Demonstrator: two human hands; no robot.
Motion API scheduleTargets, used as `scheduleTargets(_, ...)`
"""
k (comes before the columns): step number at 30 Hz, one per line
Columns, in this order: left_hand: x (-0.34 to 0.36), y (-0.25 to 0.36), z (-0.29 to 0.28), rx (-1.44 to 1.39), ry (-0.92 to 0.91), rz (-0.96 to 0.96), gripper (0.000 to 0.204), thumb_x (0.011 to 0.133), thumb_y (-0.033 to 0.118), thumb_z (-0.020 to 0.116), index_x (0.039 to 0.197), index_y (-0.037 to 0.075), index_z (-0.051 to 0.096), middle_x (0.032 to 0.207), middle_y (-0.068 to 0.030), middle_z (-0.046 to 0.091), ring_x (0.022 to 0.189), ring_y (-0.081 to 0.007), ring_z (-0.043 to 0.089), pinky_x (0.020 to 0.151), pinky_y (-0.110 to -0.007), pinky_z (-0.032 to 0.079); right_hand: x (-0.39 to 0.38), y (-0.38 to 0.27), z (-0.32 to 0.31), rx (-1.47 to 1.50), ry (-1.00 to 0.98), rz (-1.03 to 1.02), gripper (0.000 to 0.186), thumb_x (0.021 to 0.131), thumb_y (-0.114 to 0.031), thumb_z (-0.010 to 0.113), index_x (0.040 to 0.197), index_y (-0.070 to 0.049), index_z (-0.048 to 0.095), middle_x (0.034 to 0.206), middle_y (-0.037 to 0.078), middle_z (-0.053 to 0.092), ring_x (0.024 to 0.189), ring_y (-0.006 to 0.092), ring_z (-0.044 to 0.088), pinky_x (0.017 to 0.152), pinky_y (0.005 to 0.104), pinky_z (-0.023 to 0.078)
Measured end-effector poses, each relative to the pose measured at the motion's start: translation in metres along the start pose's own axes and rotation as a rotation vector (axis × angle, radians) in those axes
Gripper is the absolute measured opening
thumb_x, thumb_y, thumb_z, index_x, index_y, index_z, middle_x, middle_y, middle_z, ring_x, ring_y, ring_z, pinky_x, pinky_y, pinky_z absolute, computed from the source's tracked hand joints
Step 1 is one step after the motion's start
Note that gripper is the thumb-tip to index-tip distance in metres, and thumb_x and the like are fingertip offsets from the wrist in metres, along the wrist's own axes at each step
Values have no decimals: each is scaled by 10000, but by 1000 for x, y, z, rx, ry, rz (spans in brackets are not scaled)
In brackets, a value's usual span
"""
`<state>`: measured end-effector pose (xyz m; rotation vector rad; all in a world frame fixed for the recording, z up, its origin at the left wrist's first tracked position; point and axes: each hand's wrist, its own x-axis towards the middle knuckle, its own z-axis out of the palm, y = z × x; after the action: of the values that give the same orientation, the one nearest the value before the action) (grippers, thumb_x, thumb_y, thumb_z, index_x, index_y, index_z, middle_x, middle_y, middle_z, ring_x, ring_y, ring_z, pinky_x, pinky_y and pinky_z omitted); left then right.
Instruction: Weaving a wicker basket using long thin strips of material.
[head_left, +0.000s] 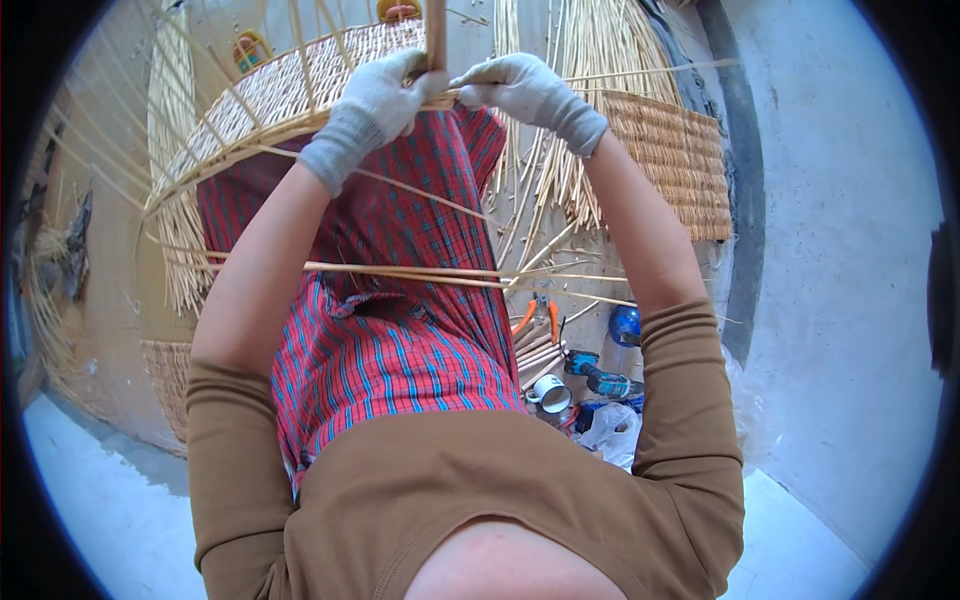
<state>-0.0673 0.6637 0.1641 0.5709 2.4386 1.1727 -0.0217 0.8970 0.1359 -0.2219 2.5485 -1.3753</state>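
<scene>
A curved piece of wicker weaving rests across my lap, its thin upright stakes standing up along the left. My left hand, in a pale grey knit glove, is closed on its edge beside a thick wooden stick. Just right of the stick, my gloved right hand pinches a wicker strand, its fingertips close to my left hand. A long pale strand runs out to the right behind that hand. The exact grip of the fingertips is partly hidden. More long strands cross over my lap.
Bundles of wicker rods lie on the floor ahead, beside a woven panel. Near my right arm are orange-handled pliers, a cordless drill, a white mug and a blue round object. Red plaid cloth covers my lap.
</scene>
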Motion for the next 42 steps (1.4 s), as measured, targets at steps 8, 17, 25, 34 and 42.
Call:
scheduleTargets(8, -11, -2, 3, 90, 84, 220, 448, 941, 230, 841, 1310, 34, 679, 1047, -178, 794, 872, -308, 793, 780, -416, 635, -10, -1, -27, -436, 63, -8, 579, 880, -468, 883, 1399, -250, 748, 1191, 147, 760, 1082, 301, 751, 981, 427, 600)
scheduleTargets(17, -18, -22, 17, 85, 133, 244, 297, 958, 64, 775, 1245, 41, 702, 1111, -102, 790, 893, -185, 774, 806, -333, 619, 73, 11, -12, -584, 200, -392, 1461, 636, -358, 1032, 1755, -98, 130, 1720, 223, 313, 1562, 365, 348, 1278, 457, 358)
scheduleTargets(25, -35, 18, 69, -33, 624, 112, 358, 997, 141, 770, 1286, 20, 598, 1104, -181, 649, 959, -330, 695, 831, -448, 573, 63, 9, -7, -377, 274, -413, 1231, 635, -383, 1014, 1672, -131, 399, 1590, 221, 543, 1492, 413, 492, 1257, 478, 424)
scheduleTargets(34, -219, 24, -22, -627, 469, 62, 339, 1010, -19, 705, 1313, 15, 557, 981, -78, 633, 805, -149, 717, 741, -339, 610, 17, -2, 32, -508, 462, -376, 1040, 698, -249, 1009, 1596, -87, 510, 1536, 177, 612, 1448, 364, 558, 1209, 467, 455)
scheduleTargets(42, -274, -43, -114, -846, 60, 58, 316, 1031, -24, 686, 1302, 45, 538, 1124, -46, 593, 980, -127, 699, 882, -315, 617, -42, -21, 65, -586, 599, -391, 620, 746, -256, 968, 1271, -118, 668, 1150, 104, 755, 1082, 352, 725, 979, 446, 563)
